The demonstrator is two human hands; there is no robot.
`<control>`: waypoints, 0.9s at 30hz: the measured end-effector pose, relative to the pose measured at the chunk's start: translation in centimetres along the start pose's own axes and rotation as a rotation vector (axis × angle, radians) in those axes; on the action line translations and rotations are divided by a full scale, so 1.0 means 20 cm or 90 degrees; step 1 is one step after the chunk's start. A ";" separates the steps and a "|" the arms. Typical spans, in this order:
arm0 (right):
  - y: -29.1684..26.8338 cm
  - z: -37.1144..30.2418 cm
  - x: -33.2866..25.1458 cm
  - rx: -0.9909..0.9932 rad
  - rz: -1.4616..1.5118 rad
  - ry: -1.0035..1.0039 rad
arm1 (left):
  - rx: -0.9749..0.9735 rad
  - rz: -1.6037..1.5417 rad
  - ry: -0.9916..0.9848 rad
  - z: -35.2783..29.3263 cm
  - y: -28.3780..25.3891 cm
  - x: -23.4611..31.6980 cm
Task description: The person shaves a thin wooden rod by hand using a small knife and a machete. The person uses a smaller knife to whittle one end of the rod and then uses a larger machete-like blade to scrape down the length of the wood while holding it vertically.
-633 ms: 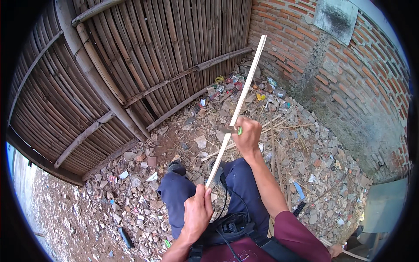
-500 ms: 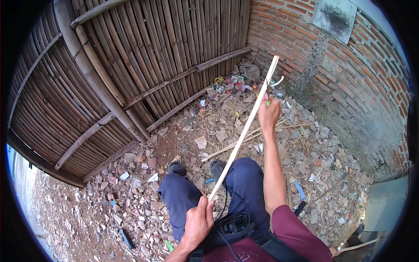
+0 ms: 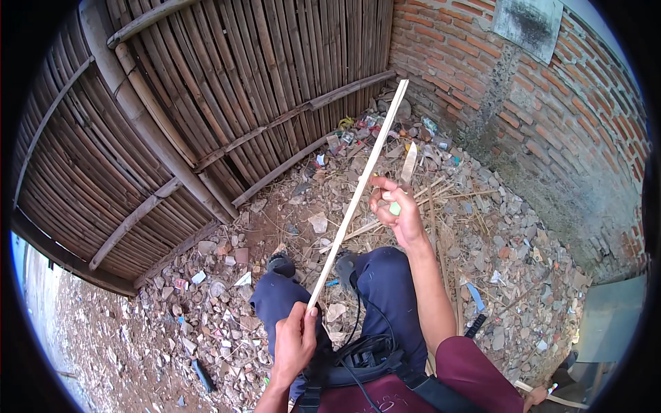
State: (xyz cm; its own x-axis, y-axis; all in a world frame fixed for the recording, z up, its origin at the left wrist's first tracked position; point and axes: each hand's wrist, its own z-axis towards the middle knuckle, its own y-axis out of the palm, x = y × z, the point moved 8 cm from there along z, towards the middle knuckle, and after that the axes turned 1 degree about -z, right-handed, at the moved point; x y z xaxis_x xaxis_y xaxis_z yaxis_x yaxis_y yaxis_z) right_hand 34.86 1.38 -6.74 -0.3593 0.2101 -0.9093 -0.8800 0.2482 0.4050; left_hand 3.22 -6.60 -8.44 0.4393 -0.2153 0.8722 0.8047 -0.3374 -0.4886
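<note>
Item: long pale bamboo strip (image 3: 358, 193), running from near-left to far-right above the lap, its far tip toward the brick wall (image 3: 523, 89).
Left hand (image 3: 295, 341): near, closed round the strip's near end, fingers pinching it.
Right hand (image 3: 394, 210): farther along, just right of the strip, curled round a small knife with a green handle and pale blade (image 3: 406, 172); whether the blade touches the strip cannot be told.
Step, as judged: shaving or trimming the strip. Next move calls for the blade laid against the strip's edge, the left hand holding firm.
Surroundings: bamboo fence (image 3: 206, 89) far-left; rubble ground (image 3: 206, 275); bamboo offcuts right.
</note>
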 end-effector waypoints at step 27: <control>0.21 -0.24 -0.12 0.043 -0.317 -0.213 | -0.008 -0.136 0.078 0.30 0.04 0.22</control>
State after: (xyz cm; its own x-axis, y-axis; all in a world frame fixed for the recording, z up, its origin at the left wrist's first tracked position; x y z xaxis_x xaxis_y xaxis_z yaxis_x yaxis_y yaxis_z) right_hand 30.53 -2.66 -3.42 0.2174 0.3371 -0.9160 -0.8918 0.4501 -0.0460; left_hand 8.15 -2.25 -4.91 0.2079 -0.2470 0.9464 0.8687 -0.3981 -0.2947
